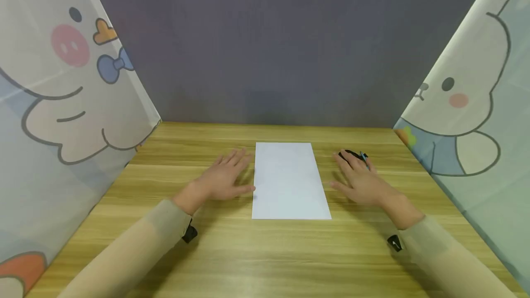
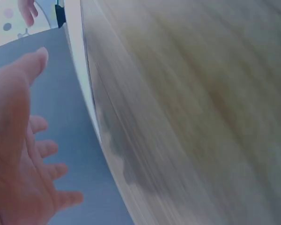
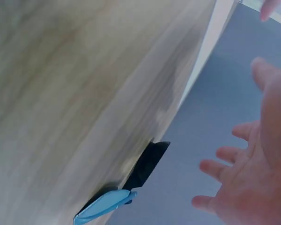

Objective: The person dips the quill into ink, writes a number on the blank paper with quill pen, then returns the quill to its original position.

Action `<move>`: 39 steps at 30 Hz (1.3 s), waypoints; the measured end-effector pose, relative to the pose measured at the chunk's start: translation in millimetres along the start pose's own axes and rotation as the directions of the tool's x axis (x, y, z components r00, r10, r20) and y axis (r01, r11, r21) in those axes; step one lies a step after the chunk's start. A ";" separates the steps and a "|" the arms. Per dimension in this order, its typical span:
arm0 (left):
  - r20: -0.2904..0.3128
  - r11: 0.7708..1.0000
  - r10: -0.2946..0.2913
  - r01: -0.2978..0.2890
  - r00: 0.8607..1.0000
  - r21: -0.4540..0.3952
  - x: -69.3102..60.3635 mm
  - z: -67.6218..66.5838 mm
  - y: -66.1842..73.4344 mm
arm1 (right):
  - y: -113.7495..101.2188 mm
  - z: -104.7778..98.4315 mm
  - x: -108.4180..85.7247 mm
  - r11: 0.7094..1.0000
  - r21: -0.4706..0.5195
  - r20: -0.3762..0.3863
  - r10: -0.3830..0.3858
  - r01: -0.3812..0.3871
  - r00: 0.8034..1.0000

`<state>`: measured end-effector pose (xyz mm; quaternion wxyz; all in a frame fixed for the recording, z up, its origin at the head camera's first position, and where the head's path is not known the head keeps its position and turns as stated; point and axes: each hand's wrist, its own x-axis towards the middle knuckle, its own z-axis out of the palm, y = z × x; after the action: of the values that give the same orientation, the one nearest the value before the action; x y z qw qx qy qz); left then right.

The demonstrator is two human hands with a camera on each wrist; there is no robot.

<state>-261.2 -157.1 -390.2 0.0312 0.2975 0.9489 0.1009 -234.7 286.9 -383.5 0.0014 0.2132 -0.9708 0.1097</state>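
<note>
A blank white sheet of paper (image 1: 290,180) lies flat on the wooden table, its long sides running away from me. Just left of it is my left hand (image 1: 225,176), fingers spread, the thumb by the paper's left edge; whether it touches is hard to tell. My right hand (image 1: 360,180) is to the right of the sheet, fingers also spread, holding nothing. Both hands appear raised over the tabletop in the wrist views. Beyond the right fingers lies a black thing with a light blue part (image 3: 103,206), partly hidden by that hand in the head view; its kind is unclear.
The wooden table (image 1: 248,256) ends at a dark grey panel (image 1: 273,45) at the back. Cloth walls printed with cartoon animals stand at the left (image 1: 95,114) and right (image 1: 468,105). A small black device (image 1: 189,233) hangs under the left wrist, another (image 1: 394,243) under the right.
</note>
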 end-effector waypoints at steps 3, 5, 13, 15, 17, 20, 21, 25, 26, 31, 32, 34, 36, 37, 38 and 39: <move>0.055 0.999 0.022 -0.020 0.998 -0.035 2.1 -0.1 -4.6 | 2.2 -4.5 -1.1 1.000 0.019 -0.007 0.007 -0.007 1.000; 0.104 0.998 0.043 -0.037 0.994 -0.059 3.3 -0.4 -6.8 | 4.3 -7.0 -2.2 0.999 0.032 -0.007 0.018 -0.018 1.000; 0.254 0.993 0.085 -0.062 0.964 -0.098 8.0 2.6 -0.9 | 13.9 -12.0 -5.0 0.998 0.030 0.000 0.058 -0.058 0.998; 0.270 0.994 0.082 -0.058 0.959 -0.094 9.0 2.5 2.3 | 15.2 -13.0 -5.6 0.997 0.034 0.007 0.066 -0.066 0.998; 0.286 0.995 0.074 -0.052 0.955 -0.085 9.4 2.7 4.3 | 15.8 -13.8 -6.5 0.996 0.042 0.014 0.073 -0.073 0.997; 0.301 0.996 0.068 -0.046 0.951 -0.078 9.6 4.7 5.2 | 17.0 -14.1 -7.9 0.996 0.049 0.020 0.079 -0.080 0.997; 0.306 0.996 0.066 -0.045 0.950 -0.076 9.4 5.3 5.5 | 17.4 -14.2 -8.4 0.995 0.050 0.021 0.080 -0.081 0.997; 0.314 0.996 0.068 -0.048 0.947 -0.071 8.8 8.2 5.0 | 20.0 -14.5 -10.6 0.996 0.051 0.013 0.077 -0.078 0.997; 0.312 0.996 0.068 -0.048 0.948 -0.071 8.8 8.9 4.6 | 21.0 -15.2 -11.1 0.996 0.054 0.008 0.075 -0.076 0.997; 0.303 0.996 0.070 -0.050 0.951 -0.075 8.5 10.0 3.8 | 34.0 -22.6 -13.9 0.993 0.102 -0.037 0.064 -0.060 0.997; 0.301 0.996 0.071 -0.049 0.951 -0.078 8.7 10.3 3.5 | 38.2 -24.8 -14.6 0.991 0.120 -0.051 0.067 -0.061 0.996; 0.299 0.995 0.071 -0.048 0.952 -0.085 8.5 10.2 3.8 | 48.3 -29.0 -16.3 0.986 0.154 -0.080 0.077 -0.064 0.994; 0.297 0.995 0.074 -0.050 0.952 -0.089 8.3 10.4 3.9 | 61.1 -31.8 -17.6 0.982 0.177 -0.111 0.084 -0.064 0.990; 0.295 0.994 0.076 -0.050 0.952 -0.092 8.3 10.7 3.7 | 67.2 -32.6 -18.1 0.981 0.186 -0.125 0.087 -0.063 0.988; 0.295 0.994 0.076 -0.050 0.952 -0.094 8.2 11.1 3.5 | 74.5 -32.7 -18.4 0.980 0.190 -0.137 0.088 -0.061 0.987; 0.296 0.994 0.076 -0.049 0.952 -0.096 7.6 11.1 3.8 | 81.5 -32.7 -18.6 0.979 0.195 -0.142 0.088 -0.059 0.986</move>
<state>-264.0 -147.8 -400.3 0.1844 0.3376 0.9180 0.0970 -253.0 373.7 -369.8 0.0500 0.1674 -0.9603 0.2177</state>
